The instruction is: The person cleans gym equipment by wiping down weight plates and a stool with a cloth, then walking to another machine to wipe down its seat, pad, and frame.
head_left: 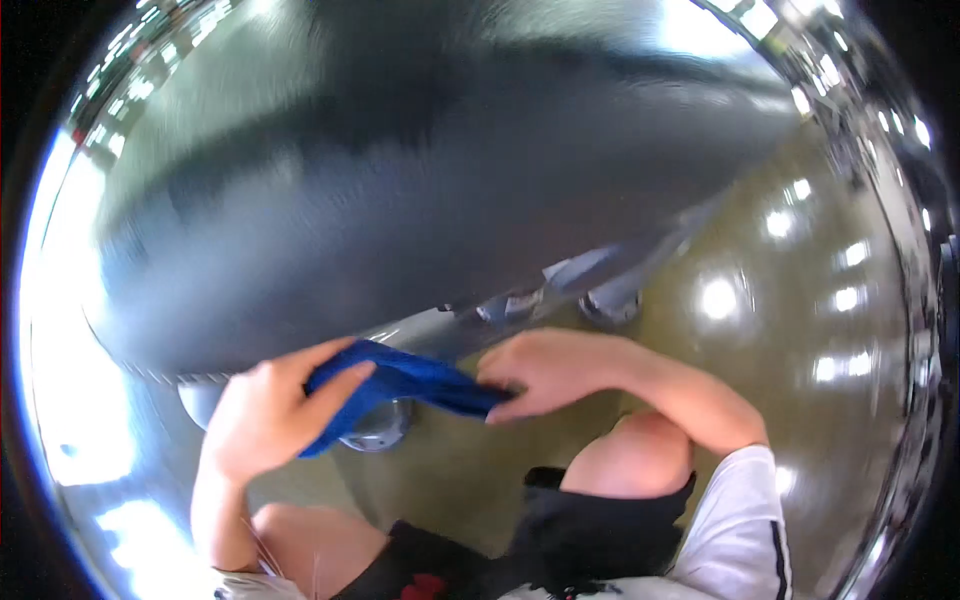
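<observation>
A blue cloth [410,375] is stretched between my two hands, just below the lower edge of a large dark grey curved surface [450,180]. My left hand [275,410] grips the cloth's left part, with the thumb over it and a loose end hanging beneath. At the cloth's right end, my right hand [530,370] pinches it between thumb and fingers. Both hands are in front of my knees. Whether the cloth touches the grey surface cannot be told.
Under the grey surface are a round metallic base [378,428] and another rounded grey foot [610,303]. A shiny greenish-brown floor [760,330] reflects ceiling lights at the right. Bright glare covers the left edge.
</observation>
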Motion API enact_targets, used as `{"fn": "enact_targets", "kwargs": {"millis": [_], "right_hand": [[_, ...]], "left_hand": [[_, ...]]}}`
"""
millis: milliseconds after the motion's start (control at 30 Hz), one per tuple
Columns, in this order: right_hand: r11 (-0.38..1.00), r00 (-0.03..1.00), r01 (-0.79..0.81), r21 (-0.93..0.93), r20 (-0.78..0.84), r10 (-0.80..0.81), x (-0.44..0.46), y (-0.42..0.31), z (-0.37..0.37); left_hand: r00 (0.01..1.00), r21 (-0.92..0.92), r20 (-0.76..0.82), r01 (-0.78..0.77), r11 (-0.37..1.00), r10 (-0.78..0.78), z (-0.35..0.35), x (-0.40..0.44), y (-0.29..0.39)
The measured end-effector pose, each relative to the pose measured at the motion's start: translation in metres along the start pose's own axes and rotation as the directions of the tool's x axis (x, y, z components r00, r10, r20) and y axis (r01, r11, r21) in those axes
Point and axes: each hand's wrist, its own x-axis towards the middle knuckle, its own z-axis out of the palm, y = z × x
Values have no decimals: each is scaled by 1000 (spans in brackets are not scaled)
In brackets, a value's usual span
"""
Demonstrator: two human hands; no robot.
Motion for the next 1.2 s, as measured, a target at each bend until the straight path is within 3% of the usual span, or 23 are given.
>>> {"fn": "enact_targets", "kwargs": {"millis": [67,133,200,233,267,333,400,467,533,567,633,667,733,767,800,900,967,1000,1067,1100,1133,1167,1200], "right_hand": [[989,982,126,83,129,-136,3,-2,-9],[983,941,180,23,286,-180,4,-3,-19],[979,914,199,-38,368,-172,3,-2,-28],[957,931,277,-86,270,-245,1,1,-33],[950,912,305,-61,305,-273,-2,2,-38],[931,973,221,-290,127,-191,-3,1,-30],[951,982,184,-249,79,-170,-7,3,-37],[976,981,85,-200,-155,-118,-12,11,-35],[970,953,126,-207,-246,-176,-14,14,-38],[976,925,153,-155,-324,-197,-13,18,-41],[990,907,141,-21,-398,-138,-28,4,-24],[989,856,151,11,-502,-125,-36,6,-30],[993,716,1,-118,-693,-83,-56,3,-39],[985,630,-39,-167,-769,-105,-66,7,-39],[1000,588,17,22,-809,8,-76,7,-32],[995,464,54,88,-884,53,-86,10,-28],[990,313,110,-85,-943,-116,-84,16,-23],[990,317,111,-89,-941,-120,-80,20,-22],[933,151,56,-354,-921,-359,-71,25,-21],[927,118,73,-367,-920,-374,-71,27,-20],[927,106,78,-367,-922,-374,-69,26,-20],[923,19,111,-368,-928,-372,-67,24,-18],[919,-69,139,-369,-929,-363,-67,25,-16]], "left_hand": [[998,-42,-60,4,999,-7,2,8,10],[996,59,-88,-27,998,32,11,11,9],[991,-17,-113,-67,998,65,20,15,13],[998,-56,-69,2,998,-6,18,19,20],[997,-95,-14,70,993,-72,15,21,28],[992,-121,-26,119,985,-123,30,8,22],[962,78,-262,101,992,-77,40,9,16],[955,79,-253,181,980,-156,47,0,20],[882,-26,-258,402,915,-394,50,-6,23],[877,28,-401,300,953,-265,60,-7,8],[870,187,-451,312,932,-201,76,-32,7],[857,314,-494,332,890,-145,78,-25,9],[857,277,-479,351,895,-188,72,-9,11],[877,349,-477,252,902,-61,68,3,10],[879,417,-472,159,895,64,63,7,10],[868,441,-496,275,854,-23,66,11,27],[802,412,-589,404,817,-101,75,9,27],[799,407,-593,408,817,-104,75,8,25],[693,69,-607,534,842,-389,70,4,26],[627,-312,-567,438,843,-535,65,3,44],[628,-300,-573,438,848,-527,68,5,54],[619,-550,-598,144,823,-509,71,5,62],[610,-716,-616,-172,676,-498,75,6,70]]}}
